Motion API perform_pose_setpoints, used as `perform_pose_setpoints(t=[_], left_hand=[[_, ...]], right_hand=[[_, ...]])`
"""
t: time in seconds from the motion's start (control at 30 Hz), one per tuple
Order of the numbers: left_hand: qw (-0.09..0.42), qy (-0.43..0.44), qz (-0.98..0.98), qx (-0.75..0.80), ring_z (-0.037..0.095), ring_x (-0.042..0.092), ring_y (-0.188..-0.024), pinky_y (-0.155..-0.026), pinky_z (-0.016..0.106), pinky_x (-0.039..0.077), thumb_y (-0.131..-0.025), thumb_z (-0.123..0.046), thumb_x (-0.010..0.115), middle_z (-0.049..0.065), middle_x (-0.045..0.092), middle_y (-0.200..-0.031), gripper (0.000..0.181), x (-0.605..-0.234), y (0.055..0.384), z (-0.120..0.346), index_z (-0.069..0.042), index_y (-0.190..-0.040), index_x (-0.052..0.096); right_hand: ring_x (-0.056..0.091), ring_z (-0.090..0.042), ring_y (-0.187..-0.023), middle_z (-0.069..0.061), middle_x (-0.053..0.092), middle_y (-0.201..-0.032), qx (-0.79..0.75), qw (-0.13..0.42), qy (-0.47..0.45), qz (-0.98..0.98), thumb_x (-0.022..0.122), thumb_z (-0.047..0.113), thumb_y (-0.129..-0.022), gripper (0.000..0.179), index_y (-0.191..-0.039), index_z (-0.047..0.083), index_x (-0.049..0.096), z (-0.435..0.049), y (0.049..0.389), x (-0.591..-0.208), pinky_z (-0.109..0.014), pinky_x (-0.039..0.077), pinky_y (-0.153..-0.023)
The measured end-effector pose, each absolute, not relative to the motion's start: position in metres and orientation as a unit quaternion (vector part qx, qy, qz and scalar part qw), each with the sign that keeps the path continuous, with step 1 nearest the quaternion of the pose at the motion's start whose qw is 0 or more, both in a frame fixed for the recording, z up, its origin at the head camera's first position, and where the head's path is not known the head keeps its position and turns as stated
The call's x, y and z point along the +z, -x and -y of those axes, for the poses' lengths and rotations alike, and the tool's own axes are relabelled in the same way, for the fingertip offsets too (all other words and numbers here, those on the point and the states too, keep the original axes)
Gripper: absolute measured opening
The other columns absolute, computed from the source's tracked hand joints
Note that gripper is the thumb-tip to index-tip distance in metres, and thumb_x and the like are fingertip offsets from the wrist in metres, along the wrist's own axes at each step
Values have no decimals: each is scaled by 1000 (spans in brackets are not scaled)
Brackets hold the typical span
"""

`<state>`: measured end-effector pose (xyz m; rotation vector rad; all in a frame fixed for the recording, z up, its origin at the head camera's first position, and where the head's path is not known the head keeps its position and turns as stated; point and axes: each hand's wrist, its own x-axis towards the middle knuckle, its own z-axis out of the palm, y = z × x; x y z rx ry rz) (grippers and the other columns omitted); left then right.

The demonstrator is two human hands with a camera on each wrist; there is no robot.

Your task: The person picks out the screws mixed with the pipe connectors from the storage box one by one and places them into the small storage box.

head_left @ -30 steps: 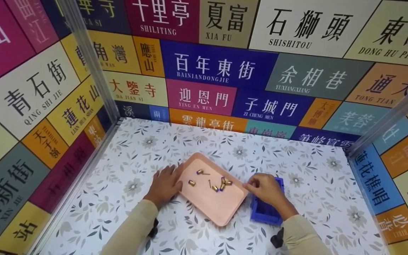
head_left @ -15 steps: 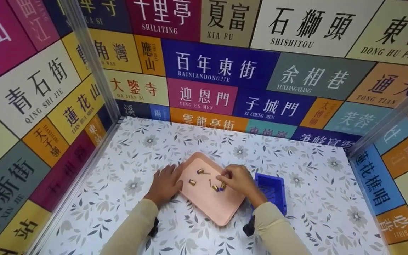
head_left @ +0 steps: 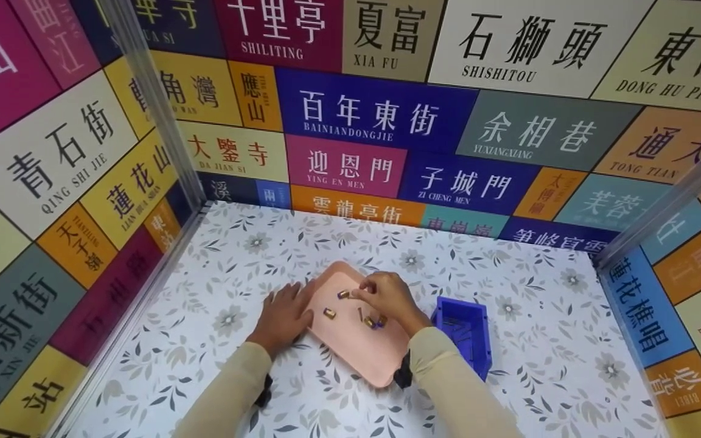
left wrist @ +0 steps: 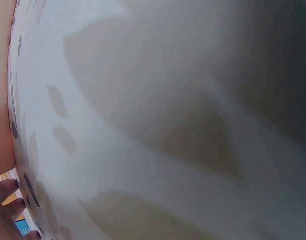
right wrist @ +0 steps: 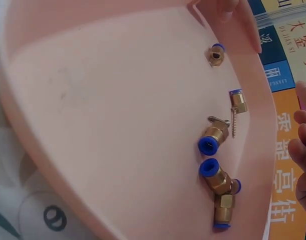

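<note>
A shallow pink tray (head_left: 356,359) lies on the table, holding several brass push-in air fittings (right wrist: 213,140) with blue collars and small screws (right wrist: 234,123). My left hand (head_left: 283,319) rests at its left edge, fingers spread straight, thumb at the rim. Over the tray's far right side is my right hand (head_left: 387,297), loosely curled. In the head view its fingertips are right at the screw beside the far fitting (head_left: 343,294). The right wrist view shows that screw lying on the tray floor, with the fingers (right wrist: 304,140) at the image's right edge and nothing visible between them.
A blue plastic bin (head_left: 487,331) stands right of the tray, with thin dark shapes inside. The tabletop (head_left: 229,274) has a leaf and flower print. Walls with coloured name panels (head_left: 375,109) enclose the back and sides.
My right hand has moved left from over the blue bin, across the tray's fittings, to the far screw. My left hand and the tray have stayed in place.
</note>
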<state>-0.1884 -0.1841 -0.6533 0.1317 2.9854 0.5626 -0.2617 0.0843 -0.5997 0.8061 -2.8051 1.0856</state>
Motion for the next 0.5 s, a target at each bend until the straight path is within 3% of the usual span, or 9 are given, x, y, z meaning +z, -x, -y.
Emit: perform_pose_setpoints(t=[0.3, 0.5], left_hand=[[54, -37, -981, 182, 29, 23, -157, -126, 61, 15, -103, -49, 38, 4, 28, -169, 68, -653, 189, 184, -39, -164, 10], [57, -33, -981, 183, 29, 22, -158, -126, 61, 14, -103, -51, 39, 3, 27, -170, 68, -654, 189, 182, -41, -164, 10]], right_hand=[[53, -7, -60, 6, 58, -71, 320, 0, -257, 912, 77, 40, -91, 23, -86, 17, 76, -68, 269, -621, -24, 43, -54], [54, -5, -53, 3, 60, -74, 343, -5, -269, 900, 77, 33, -91, 20, -90, 13, 77, -61, 270, -634, -23, 46, -51]])
